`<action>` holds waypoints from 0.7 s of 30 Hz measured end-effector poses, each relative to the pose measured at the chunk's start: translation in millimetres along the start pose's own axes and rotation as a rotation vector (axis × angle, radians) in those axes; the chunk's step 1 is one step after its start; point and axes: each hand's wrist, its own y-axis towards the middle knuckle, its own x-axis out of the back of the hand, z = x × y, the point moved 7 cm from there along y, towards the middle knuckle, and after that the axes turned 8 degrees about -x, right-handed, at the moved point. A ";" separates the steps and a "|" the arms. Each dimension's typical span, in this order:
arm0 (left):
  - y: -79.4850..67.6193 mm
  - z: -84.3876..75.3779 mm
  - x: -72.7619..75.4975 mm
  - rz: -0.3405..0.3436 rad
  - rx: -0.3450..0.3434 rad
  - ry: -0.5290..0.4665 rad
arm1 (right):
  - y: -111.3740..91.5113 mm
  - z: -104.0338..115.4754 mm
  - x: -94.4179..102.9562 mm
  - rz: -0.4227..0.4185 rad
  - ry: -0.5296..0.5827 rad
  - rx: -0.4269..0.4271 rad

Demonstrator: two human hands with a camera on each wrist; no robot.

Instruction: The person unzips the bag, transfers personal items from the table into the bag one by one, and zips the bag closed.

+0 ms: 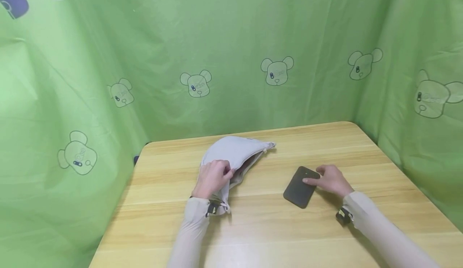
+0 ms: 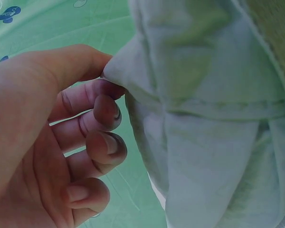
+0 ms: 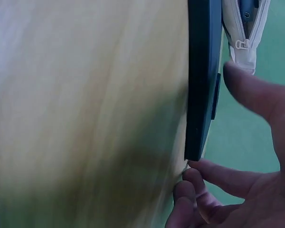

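My left hand (image 1: 213, 176) pinches the edge of a light grey zip pouch (image 1: 231, 151) between thumb and forefinger; the other fingers curl loosely, as the left wrist view shows. The pouch's mouth gapes to the right. On the table to its right lies a dark flat rectangular slab (image 1: 298, 191) with rounded corners; its exact kind does not show. My right hand (image 1: 332, 180) is at the slab's far right edge. In the right wrist view its fingertips (image 3: 192, 173) come to the slab's edge, while the thumb stays a little off the raised face.
The wooden table (image 1: 267, 228) ends at a green curtain (image 1: 235, 107) printed with bear heads, which hangs behind and on both sides. A pale zip pull (image 3: 242, 44) shows at the pouch's tip. Both wrists carry small black cameras (image 1: 343, 216).
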 end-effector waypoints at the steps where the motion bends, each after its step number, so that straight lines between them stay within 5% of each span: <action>1: 0.0 -0.1 0.0 0.001 0.000 -0.001 | -0.1 1.0 -0.4 0.002 0.001 0.006; 12: -0.5 -2.1 0.7 0.014 0.008 0.004 | 5.0 -1.2 -5.3 0.052 0.025 -0.037; 21: -0.6 -0.9 -0.1 0.011 0.016 0.001 | 1.7 10.0 -6.6 0.128 0.167 -0.010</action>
